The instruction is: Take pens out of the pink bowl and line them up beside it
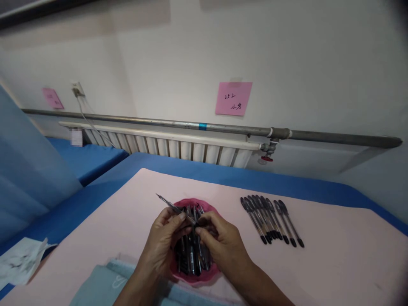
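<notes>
My left hand (pixel 165 238) and my right hand (pixel 219 242) meet above a pink bowl (pixel 208 208) that is full of black pen parts (pixel 191 255). Together they pinch one thin pen (pixel 172 207), whose tip sticks out up and to the left. The left fingers grip its middle; the right fingertips close on its lower end. Both hands are closed. To the right, a row of several assembled black pens (pixel 270 221) lies side by side on the pink mat (pixel 334 255).
The pink mat covers a blue table (pixel 223 172). A folded teal cloth (pixel 102 284) lies at the near edge, and crumpled white paper (pixel 19 259) at the far left. A white radiator (pixel 159 144) and a grey pipe (pixel 318 136) run along the wall, with pink notes (pixel 233 98) above.
</notes>
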### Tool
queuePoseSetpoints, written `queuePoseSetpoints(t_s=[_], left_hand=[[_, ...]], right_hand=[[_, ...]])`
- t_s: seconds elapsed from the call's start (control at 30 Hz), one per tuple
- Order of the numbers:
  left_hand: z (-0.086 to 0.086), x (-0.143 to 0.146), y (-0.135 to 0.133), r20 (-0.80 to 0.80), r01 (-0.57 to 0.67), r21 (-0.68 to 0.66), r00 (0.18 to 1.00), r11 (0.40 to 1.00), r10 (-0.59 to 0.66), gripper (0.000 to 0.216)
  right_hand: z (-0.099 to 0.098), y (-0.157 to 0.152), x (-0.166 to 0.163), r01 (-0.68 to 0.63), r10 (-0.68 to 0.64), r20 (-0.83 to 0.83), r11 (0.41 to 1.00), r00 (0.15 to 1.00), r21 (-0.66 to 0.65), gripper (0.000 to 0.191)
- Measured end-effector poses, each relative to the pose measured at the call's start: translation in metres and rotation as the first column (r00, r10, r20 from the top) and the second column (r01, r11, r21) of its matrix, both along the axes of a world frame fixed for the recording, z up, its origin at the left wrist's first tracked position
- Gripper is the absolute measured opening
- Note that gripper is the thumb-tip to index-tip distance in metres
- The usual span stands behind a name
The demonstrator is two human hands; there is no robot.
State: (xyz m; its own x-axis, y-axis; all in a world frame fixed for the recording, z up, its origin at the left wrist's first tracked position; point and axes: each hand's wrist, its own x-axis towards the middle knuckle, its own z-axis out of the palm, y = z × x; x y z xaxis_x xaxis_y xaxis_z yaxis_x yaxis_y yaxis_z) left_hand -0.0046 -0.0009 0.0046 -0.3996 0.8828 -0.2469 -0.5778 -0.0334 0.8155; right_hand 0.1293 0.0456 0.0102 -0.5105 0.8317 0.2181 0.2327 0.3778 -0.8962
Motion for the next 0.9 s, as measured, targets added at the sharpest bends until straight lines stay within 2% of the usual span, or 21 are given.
queuePoseSetpoints(t_s=[0.27, 0.5, 0.57, 0.73, 0.9], left_hand=[[0.0005, 0.0025, -0.001, -0.014, -0.018, 0.015, 1.0, 1.0, 0.018, 0.024], [-0.0028, 0.0041, -0.0005, -0.018, -0.008, 0.028, 1.0, 1.0, 0.009, 0.025], [-0.0043, 0.0029, 0.0002, -0.028, 0.002, 0.032, 1.0, 0.999, -0.001, 0.026], [-0.0037, 0.001, 0.0001, -0.036, 0.032, 0.026, 0.999, 0.999, -0.031, 0.024], [-0.0008, 0.0027, -0.0004, -0.014, 0.018, 0.017, 1.0, 1.0, -0.018, 0.026]], right_hand=[[-0.0026, -0.0018, 0.0007, 0.033, -0.034, 0.006, 0.991, 0.999, 0.128, 0.011], [-0.0054, -0.0012, 0.0035, -0.024, 0.006, 0.06, 0.95, 0.998, 0.31, 0.01], [-0.0066, -0.0011, 0.0034, -0.024, 0.005, 0.064, 0.951, 0.998, 0.309, 0.011], [-0.0064, -0.002, 0.0014, -0.032, 0.022, 0.059, 0.985, 0.998, 0.168, 0.013], [-0.0035, -0.0009, 0.0029, -0.039, 0.007, 0.12, 0.964, 0.993, 0.265, 0.024]])
